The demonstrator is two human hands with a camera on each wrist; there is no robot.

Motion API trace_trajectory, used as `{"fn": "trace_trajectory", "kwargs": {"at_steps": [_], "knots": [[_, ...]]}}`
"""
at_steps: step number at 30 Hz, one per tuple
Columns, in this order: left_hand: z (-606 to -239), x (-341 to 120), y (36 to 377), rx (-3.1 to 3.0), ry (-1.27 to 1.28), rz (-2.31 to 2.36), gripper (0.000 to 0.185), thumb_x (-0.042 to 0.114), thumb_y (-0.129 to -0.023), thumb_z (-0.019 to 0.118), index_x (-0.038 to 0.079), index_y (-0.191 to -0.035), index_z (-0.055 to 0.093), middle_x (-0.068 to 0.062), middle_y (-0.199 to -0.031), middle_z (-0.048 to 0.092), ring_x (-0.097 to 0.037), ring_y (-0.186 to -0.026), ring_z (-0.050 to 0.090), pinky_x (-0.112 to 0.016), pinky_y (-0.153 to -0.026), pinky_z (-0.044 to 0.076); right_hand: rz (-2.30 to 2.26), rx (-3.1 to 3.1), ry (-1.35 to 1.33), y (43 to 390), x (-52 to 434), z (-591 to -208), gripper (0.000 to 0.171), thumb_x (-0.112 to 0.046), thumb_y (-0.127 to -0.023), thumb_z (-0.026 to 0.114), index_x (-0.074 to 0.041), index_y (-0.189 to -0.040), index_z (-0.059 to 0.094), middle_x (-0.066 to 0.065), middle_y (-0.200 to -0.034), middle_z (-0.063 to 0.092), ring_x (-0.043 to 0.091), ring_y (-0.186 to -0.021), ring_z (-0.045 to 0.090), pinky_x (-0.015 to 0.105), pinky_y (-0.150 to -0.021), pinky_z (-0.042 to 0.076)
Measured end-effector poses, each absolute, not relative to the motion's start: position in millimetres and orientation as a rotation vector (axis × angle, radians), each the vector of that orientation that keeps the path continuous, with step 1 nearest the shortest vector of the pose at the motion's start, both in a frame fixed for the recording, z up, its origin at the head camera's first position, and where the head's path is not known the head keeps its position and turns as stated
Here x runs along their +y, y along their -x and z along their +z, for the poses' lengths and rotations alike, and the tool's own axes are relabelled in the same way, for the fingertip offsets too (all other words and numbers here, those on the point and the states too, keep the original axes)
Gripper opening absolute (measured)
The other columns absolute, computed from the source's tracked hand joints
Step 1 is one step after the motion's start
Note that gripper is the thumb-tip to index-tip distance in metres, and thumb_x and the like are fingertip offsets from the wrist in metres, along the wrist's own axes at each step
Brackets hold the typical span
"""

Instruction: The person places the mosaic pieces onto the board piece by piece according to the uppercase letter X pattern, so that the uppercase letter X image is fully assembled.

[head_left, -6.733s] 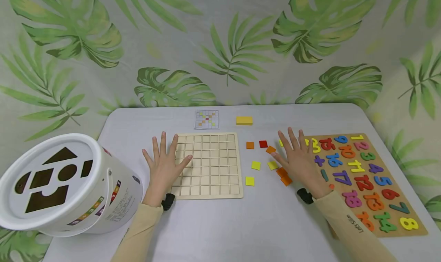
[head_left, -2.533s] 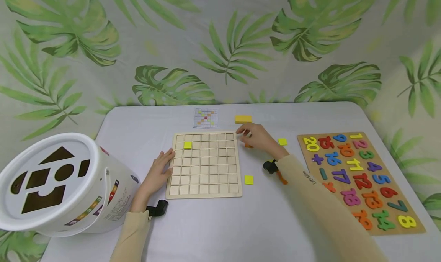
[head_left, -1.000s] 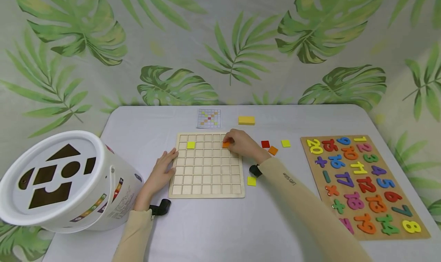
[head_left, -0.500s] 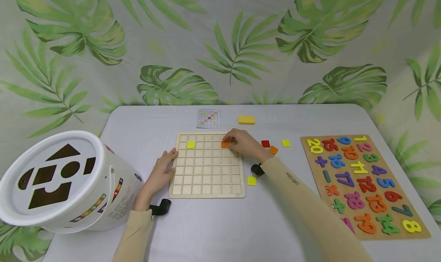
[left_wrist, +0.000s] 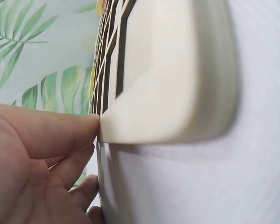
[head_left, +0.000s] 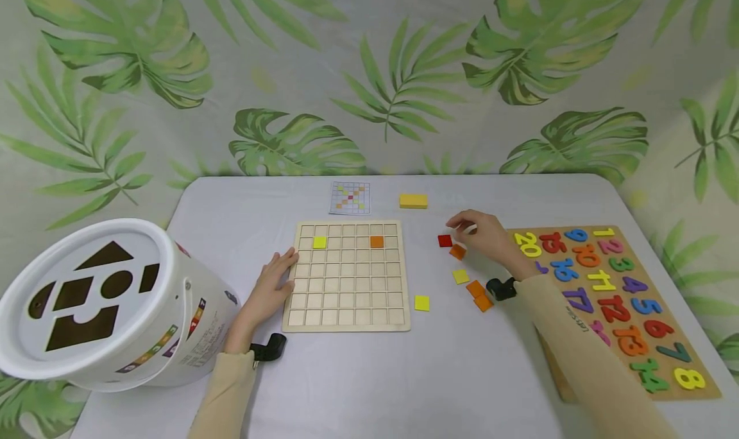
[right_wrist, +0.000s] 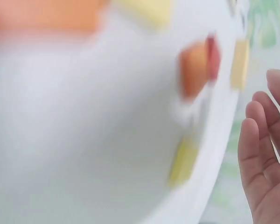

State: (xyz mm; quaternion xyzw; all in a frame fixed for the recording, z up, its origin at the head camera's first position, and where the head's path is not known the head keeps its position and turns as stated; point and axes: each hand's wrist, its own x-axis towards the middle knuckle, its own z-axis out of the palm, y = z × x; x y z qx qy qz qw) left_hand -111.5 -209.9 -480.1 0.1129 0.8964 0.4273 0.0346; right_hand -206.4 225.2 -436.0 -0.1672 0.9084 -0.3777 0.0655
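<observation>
A wooden grid board (head_left: 346, 278) lies flat, with a yellow square tile (head_left: 320, 242) and an orange square tile (head_left: 377, 241) in two of its cells. My left hand (head_left: 268, 294) touches the board's left edge with extended fingers; the left wrist view shows the thumb (left_wrist: 60, 133) at a rounded corner. Over the loose tiles at the right, my right hand (head_left: 484, 237) hovers with nothing between its loosely bent fingers. Closest to its fingertips are a red tile (head_left: 444, 241) and an orange tile (head_left: 458, 251). Another yellow tile (right_wrist: 183, 163), hidden in the head view, shows below the fingers.
More tiles lie nearer me, among them yellow (head_left: 460, 276) and orange (head_left: 476, 289). Behind the board are a printed pattern card (head_left: 349, 198) and a yellow block (head_left: 413, 201). A white bucket (head_left: 202, 323) stands left; a number puzzle board (head_left: 681, 336) lies right, partly under my sleeve.
My right hand has let go of the orange tile in the upper right of the grid and moved right to the loose tiles. The left hand has stayed at the board's edge this last second.
</observation>
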Motion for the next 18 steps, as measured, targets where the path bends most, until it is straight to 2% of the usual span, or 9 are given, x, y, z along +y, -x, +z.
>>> {"fn": "trace_trajectory", "kwargs": {"at_steps": [7,18], "knots": [[-479.7,-209.1,111.2,2.754,-0.313,1.316,0.055,-0.008,-0.089,0.05,-0.009,-0.142,0.035,-0.023,-0.153,0.024,-0.045,-0.141,0.006,-0.06,-0.111,-0.004,-1.069,2.787,0.384,203.9,261.9,-445.4,0.026,0.007,-0.085,0.063,0.006,-0.111,0.062,0.022,-0.11,0.061,0.036,-0.102,0.052,0.052,-0.09,0.046],[-479.4,-207.7,111.3,2.754,-0.313,1.31,0.055,-0.007,-0.089,0.05,-0.009,-0.142,0.035,-0.022,-0.153,0.024,-0.045,-0.141,0.007,-0.06,-0.11,-0.004,-0.887,2.805,0.344,207.6,266.0,-454.6,0.027,0.01,-0.081,0.064,0.005,-0.107,0.063,0.022,-0.108,0.058,0.037,-0.098,0.051,0.052,-0.091,0.046]]}}
